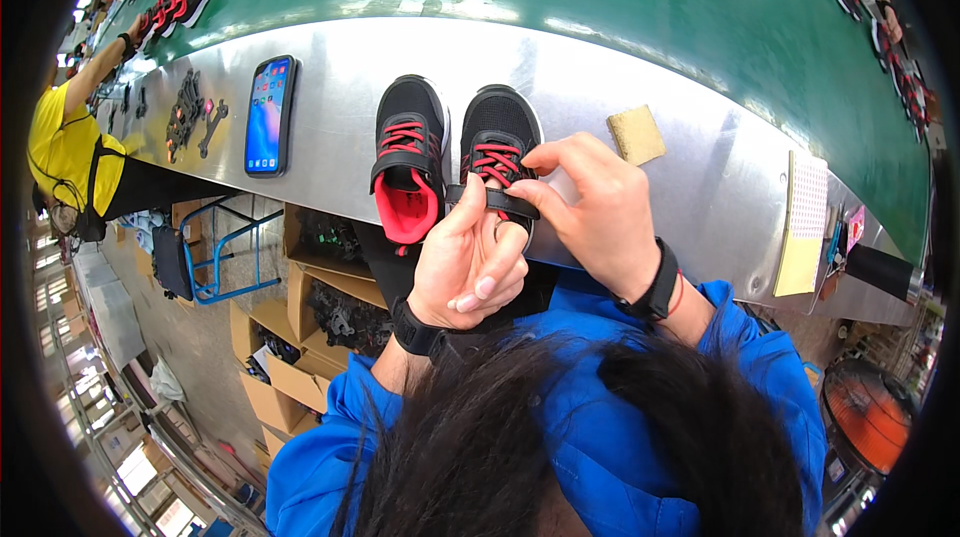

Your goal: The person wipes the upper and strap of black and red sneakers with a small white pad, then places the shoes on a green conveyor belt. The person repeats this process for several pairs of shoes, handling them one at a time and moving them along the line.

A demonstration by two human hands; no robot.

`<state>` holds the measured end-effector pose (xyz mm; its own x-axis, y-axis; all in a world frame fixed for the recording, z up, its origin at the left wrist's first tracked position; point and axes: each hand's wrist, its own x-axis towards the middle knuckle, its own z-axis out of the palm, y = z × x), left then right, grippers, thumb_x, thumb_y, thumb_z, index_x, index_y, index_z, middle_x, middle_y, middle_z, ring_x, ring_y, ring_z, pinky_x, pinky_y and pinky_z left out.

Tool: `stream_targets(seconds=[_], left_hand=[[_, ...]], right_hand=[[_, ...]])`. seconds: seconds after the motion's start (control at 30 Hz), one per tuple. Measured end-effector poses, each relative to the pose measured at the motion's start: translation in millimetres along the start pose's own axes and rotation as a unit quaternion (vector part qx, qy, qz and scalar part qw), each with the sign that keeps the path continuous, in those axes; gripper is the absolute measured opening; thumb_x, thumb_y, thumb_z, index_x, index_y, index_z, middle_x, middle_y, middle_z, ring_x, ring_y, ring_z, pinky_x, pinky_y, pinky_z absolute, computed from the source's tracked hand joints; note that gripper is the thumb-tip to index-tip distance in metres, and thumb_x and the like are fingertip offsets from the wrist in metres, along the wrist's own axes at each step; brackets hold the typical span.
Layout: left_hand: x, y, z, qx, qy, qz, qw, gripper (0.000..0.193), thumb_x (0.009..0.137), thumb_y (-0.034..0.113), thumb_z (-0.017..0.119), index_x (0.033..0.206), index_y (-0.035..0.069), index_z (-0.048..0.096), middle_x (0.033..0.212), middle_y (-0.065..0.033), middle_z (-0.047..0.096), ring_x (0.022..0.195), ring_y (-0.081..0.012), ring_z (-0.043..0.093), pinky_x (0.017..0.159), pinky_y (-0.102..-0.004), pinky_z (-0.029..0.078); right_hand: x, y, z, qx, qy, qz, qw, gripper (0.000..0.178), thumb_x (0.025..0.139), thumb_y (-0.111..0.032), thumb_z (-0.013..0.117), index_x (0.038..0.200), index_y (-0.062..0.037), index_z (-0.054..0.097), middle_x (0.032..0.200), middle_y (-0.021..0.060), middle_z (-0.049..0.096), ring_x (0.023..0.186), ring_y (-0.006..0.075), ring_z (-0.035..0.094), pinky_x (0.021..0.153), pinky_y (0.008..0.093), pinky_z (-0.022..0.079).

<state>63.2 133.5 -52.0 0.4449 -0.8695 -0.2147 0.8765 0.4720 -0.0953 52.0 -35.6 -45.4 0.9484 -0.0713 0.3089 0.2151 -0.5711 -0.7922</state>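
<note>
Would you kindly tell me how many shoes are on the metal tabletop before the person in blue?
2: the left shoe, red lining showing, and the right shoe beside it, with the left hand and right hand at its strap.

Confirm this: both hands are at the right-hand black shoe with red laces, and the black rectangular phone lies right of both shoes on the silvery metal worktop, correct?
No: the head view shows the phone left of the left-hand black shoe and the right-hand shoe. It does lie on the worktop, with the left hand and right hand at the right-hand shoe.
</note>
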Motion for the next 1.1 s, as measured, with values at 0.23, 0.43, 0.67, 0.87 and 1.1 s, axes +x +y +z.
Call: stream_targets(seconds=[0.23, 0.43, 0.67, 0.87, 1.1], left_hand=[[-0.6, 3.8, -6.7, 0.031, -0.045, -0.017, 0.998, 0.081, 0.100, 0.062, 0.013, 0.065, -0.001, 0.051, 0.041, -0.0051, 0.042, 0.026, -0.0122, 0.036, 0.027, -0.0210, 0.026], [-4.3, 9.4, -3.7, 0.050, -0.046, -0.034, 0.997, 0.084, 0.100, 0.062, 0.013, 0.049, 0.003, 0.043, 0.037, -0.0030, 0.039, 0.025, -0.0109, 0.034, 0.027, -0.0209, 0.025], [-14.4, 12.0, -8.6, 0.037, -0.095, -0.015, 0.995, 0.085, 0.100, 0.062, 0.011, 0.050, 0.003, 0.045, 0.038, -0.0039, 0.041, 0.025, -0.0111, 0.035, 0.028, -0.0216, 0.025], [-9.1, 10.1, -6.6, 0.028, -0.091, -0.011, 0.995, 0.083, 0.101, 0.062, 0.014, 0.054, 0.000, 0.046, 0.038, -0.0050, 0.042, 0.026, -0.0112, 0.036, 0.028, -0.0210, 0.025], [-2.4, 4.1, 1.8, 0.002, 0.011, -0.003, 1.000, 0.078, 0.102, 0.059, 0.022, 0.059, -0.001, 0.047, 0.042, -0.0050, 0.042, 0.026, -0.0111, 0.034, 0.027, -0.0208, 0.025]], right_hand=[[2.4, 11.1, 14.2, 0.049, 0.004, -0.014, 0.999, 0.016, 0.079, -0.010, 0.074, 0.087, -0.0044, 0.061, 0.078, 0.0099, 0.060, 0.069, 0.0277, 0.063, 0.059, 0.0355, 0.049], [10.7, 18.1, 13.5, 0.058, -0.028, -0.037, 0.997, 0.010, 0.082, -0.008, 0.070, 0.083, -0.0028, 0.060, 0.077, 0.0122, 0.060, 0.070, 0.0299, 0.062, 0.062, 0.0367, 0.049], [33.3, 46.5, -2.0, 0.079, 0.089, 0.068, 0.991, 0.012, 0.089, -0.010, 0.064, 0.084, 0.0005, 0.059, 0.074, 0.0112, 0.062, 0.067, 0.0205, 0.059, 0.064, 0.0324, 0.047], [28.4, 34.7, -16.0, 0.148, -0.059, 0.245, 0.956, 0.015, 0.092, -0.013, 0.060, 0.090, 0.0011, 0.058, 0.075, 0.0069, 0.060, 0.070, 0.0139, 0.058, 0.065, 0.0292, 0.047], [17.7, 34.7, 18.3, 0.389, 0.016, 0.273, 0.880, 0.024, 0.094, -0.015, 0.061, 0.111, -0.0020, 0.050, 0.089, 0.0039, 0.055, 0.078, 0.0095, 0.054, 0.064, 0.0254, 0.046]])
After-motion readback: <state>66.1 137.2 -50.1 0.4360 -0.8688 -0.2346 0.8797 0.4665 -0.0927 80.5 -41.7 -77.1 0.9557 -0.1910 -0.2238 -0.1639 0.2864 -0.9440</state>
